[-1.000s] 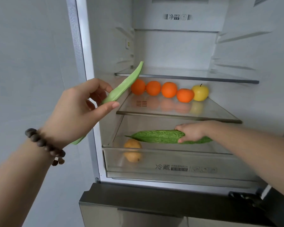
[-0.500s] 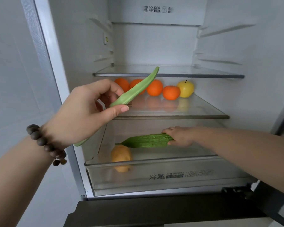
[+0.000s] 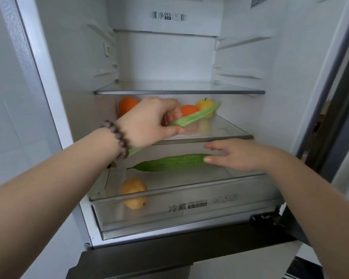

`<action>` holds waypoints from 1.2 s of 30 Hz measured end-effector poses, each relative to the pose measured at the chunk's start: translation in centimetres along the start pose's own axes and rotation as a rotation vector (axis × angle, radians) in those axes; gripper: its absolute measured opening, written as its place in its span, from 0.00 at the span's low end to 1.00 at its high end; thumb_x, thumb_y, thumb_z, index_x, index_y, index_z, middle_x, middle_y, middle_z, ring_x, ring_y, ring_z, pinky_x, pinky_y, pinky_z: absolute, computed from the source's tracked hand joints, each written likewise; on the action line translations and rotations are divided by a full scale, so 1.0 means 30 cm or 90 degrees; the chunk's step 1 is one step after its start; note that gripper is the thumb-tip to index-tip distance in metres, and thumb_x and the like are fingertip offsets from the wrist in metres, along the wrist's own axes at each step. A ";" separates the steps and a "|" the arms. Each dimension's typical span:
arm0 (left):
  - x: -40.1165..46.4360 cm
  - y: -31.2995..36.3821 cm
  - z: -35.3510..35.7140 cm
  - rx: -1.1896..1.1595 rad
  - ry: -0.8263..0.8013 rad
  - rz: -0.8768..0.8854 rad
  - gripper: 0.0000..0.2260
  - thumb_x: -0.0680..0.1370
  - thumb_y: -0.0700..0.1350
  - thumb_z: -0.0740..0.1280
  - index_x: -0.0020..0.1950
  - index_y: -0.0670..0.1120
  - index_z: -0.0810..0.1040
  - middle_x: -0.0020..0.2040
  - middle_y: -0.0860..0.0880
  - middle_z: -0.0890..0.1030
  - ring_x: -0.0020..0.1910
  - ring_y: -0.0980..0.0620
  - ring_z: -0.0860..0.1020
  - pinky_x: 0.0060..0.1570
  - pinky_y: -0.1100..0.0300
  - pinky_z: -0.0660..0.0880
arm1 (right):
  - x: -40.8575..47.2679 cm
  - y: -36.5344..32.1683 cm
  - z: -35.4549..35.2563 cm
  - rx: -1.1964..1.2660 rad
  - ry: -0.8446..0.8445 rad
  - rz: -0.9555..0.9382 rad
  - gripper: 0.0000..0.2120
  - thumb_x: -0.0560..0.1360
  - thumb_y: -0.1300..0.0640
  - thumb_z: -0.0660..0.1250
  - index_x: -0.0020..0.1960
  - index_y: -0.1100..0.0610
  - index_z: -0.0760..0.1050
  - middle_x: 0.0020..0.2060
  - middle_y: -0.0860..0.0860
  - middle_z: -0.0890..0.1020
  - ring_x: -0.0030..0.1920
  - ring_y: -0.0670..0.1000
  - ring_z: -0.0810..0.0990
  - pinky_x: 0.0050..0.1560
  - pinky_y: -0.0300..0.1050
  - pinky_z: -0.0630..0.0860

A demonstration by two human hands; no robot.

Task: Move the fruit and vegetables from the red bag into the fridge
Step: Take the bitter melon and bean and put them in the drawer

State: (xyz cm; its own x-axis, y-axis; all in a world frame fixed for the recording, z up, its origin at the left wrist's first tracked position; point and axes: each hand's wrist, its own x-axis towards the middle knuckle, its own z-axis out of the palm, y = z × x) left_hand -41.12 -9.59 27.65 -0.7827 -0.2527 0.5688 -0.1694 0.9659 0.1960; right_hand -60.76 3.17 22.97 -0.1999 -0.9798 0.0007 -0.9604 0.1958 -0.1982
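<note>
Fingers, L hand [image 3: 149, 121]: curled round a long pale-green ridged gourd [image 3: 195, 116], pinched between thumb and fingertips near its middle; beaded bracelet [image 3: 117, 138] on the wrist.
Fingers, R hand [image 3: 233, 156]: straight and spread, nothing gripped; fingertips touching the right end of a bitter gourd [image 3: 169, 163].
Ridged gourd: held over the middle glass shelf [image 3: 226, 135], tip angled up-right, crossing in front of an orange [image 3: 187, 109] and a yellow apple [image 3: 205, 102]; tail end seen below the wrist, outside the shelf edge.
Bitter gourd: lying flat in the clear crisper drawer [image 3: 189, 210], well behind a potato [image 3: 133, 192] at the drawer front.
Other fruit: a second orange [image 3: 126, 104] at shelf left; more may be hidden behind the L hand, can't tell.
Red bag: not in view.
Step in hand, as judged: bitter gourd looks placed; ridged gourd yet to be set down.
How to do it well: gourd to be turned parallel w/ the shelf front, lowered flat in the bare strip ahead of the fruit row, tail brought fully inside before release.
Risk: tip could be knocked against apple or orange, which may roll; overhang at the edge could foul the door.
R hand: best drawn back clear of the drawer.
</note>
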 end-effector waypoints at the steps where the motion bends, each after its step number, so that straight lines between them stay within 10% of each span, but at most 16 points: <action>1: 0.032 0.009 0.022 0.023 -0.031 0.005 0.10 0.70 0.49 0.74 0.46 0.49 0.76 0.40 0.51 0.79 0.36 0.56 0.76 0.41 0.61 0.72 | -0.046 0.014 0.014 0.017 0.069 0.016 0.28 0.76 0.40 0.59 0.72 0.50 0.63 0.70 0.49 0.69 0.70 0.49 0.66 0.70 0.44 0.61; 10: 0.200 -0.009 0.285 0.060 -0.298 -0.030 0.16 0.73 0.53 0.70 0.55 0.46 0.76 0.45 0.53 0.75 0.43 0.54 0.74 0.37 0.65 0.67 | -0.279 0.070 0.253 -0.052 0.440 0.038 0.27 0.77 0.37 0.50 0.65 0.52 0.72 0.60 0.50 0.77 0.63 0.51 0.72 0.68 0.58 0.65; 19: 0.189 -0.008 0.488 0.161 -0.322 0.108 0.16 0.75 0.53 0.67 0.58 0.46 0.73 0.51 0.48 0.80 0.48 0.48 0.77 0.42 0.62 0.66 | -0.273 0.095 0.339 -0.065 0.521 0.036 0.21 0.78 0.42 0.52 0.63 0.51 0.72 0.56 0.50 0.79 0.63 0.50 0.71 0.72 0.55 0.56; 36: 0.167 -0.121 0.534 0.137 -0.496 -0.016 0.27 0.78 0.61 0.57 0.70 0.45 0.65 0.61 0.43 0.75 0.56 0.45 0.75 0.55 0.56 0.72 | -0.260 0.104 0.362 -0.080 0.562 0.028 0.21 0.78 0.43 0.52 0.62 0.52 0.73 0.54 0.52 0.78 0.60 0.52 0.71 0.71 0.55 0.56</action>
State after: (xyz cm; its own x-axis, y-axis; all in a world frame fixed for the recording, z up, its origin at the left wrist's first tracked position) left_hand -54.01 -13.44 16.99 -0.9564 -0.2383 -0.1691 -0.2414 0.9704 -0.0022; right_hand -60.09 10.98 11.69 -0.2633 -0.5930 0.7609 -0.9523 0.2858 -0.1068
